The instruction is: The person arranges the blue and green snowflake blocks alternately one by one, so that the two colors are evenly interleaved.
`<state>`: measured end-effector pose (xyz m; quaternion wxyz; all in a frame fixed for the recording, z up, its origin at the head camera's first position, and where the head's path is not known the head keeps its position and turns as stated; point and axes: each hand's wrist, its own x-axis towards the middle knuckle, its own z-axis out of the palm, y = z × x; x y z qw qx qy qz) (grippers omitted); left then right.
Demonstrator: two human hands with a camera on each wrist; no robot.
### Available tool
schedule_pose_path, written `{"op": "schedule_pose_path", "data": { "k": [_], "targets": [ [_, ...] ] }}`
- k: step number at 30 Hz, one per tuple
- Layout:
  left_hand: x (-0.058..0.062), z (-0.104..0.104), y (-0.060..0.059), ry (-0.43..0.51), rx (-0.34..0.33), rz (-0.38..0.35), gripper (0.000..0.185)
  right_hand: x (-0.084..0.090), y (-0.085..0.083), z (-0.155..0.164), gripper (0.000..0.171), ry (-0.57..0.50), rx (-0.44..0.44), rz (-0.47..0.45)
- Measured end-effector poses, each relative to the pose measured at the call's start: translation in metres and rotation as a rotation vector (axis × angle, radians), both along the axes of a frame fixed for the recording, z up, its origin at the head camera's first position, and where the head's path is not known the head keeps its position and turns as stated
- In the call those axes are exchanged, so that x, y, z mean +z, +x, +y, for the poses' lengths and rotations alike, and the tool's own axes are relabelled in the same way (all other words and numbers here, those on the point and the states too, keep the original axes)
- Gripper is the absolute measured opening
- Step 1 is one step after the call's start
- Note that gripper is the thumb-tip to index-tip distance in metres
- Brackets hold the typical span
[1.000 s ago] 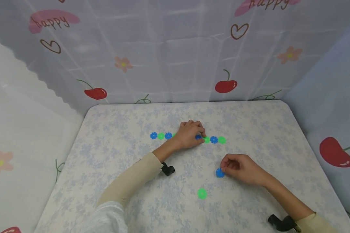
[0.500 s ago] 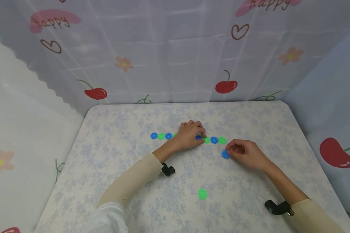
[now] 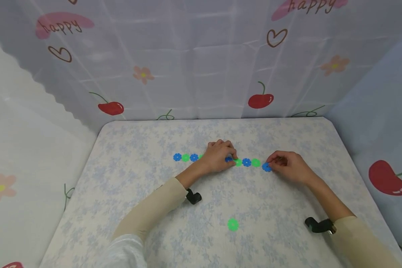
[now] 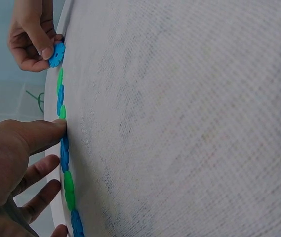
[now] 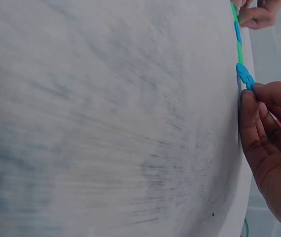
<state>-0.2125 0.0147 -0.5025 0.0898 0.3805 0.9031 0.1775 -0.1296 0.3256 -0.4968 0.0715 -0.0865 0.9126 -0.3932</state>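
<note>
A row of blue and green flower-shaped plastic discs (image 3: pixel 246 162) lies across the table, alternating in colour. My left hand (image 3: pixel 219 156) covers the row's middle, its thumb and index finger pinching a green disc (image 3: pixel 238 162) that still lies in line. In the left wrist view, the thumb's tip sits right at that disc (image 4: pixel 62 112). My right hand (image 3: pixel 289 166) pinches a blue disc (image 3: pixel 267 167) by its edge between thumb and fingertips, just right of the green disc (image 3: pixel 255 162) ending the row. The right wrist view shows this blue disc (image 5: pixel 245 75) tilted, close over the cloth.
A loose green disc (image 3: pixel 233 225) lies nearer the front of the table. Pale flowered cloth (image 3: pixel 147 141) covers the tabletop. A printed curtain (image 3: pixel 194 74) stands along the back edge, with light sheets at both sides. Black wrist cameras (image 3: pixel 193 197) jut from both sleeves.
My right hand has carried the blue disc away from the front and slightly right, up to the row's right end. My left hand stays where it was on the row.
</note>
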Motion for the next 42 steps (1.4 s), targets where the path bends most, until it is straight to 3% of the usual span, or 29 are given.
{"op": "schedule_pose_path", "data": {
  "k": [16, 36, 42],
  "targets": [
    [-0.002, -0.001, -0.001, -0.005, -0.01, 0.012, 0.011, 0.0, -0.022, -0.005, 0.007, 0.13, 0.013, 0.055],
    [-0.001, 0.0, 0.001, -0.023, -0.009, 0.011, 0.011, -0.002, -0.021, -0.014, 0.005, 0.177, 0.011, 0.039],
    [-0.001, 0.0, 0.001, -0.022, -0.005, 0.018, 0.011, 0.004, -0.013, -0.02, 0.007, 0.165, 0.033, 0.094]
  ]
}}
